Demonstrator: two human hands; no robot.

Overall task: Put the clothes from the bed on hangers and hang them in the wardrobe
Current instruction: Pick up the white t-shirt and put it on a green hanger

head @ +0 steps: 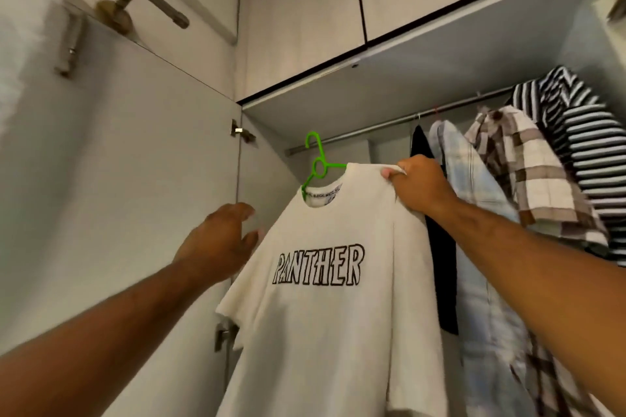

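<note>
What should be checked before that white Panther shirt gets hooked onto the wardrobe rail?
1. The white PANTHER-print T-shirt sits on the green plastic hanger: ok.
2. The right hand grips the shirt's shoulder: ok.
3. The left hand is free, fingers open beside the shirt: ok.
4. The metal rail has a bare stretch left of the hung clothes: ok.
5. The hanger's hook is over the rail: cannot tell.
6. The white wardrobe door is open: ok.

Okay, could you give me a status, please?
Right hand grips white T-shirt on green hanger; left hand open beside it. Hook at rail, seating unclear. Hung shirts crowd right.
</note>
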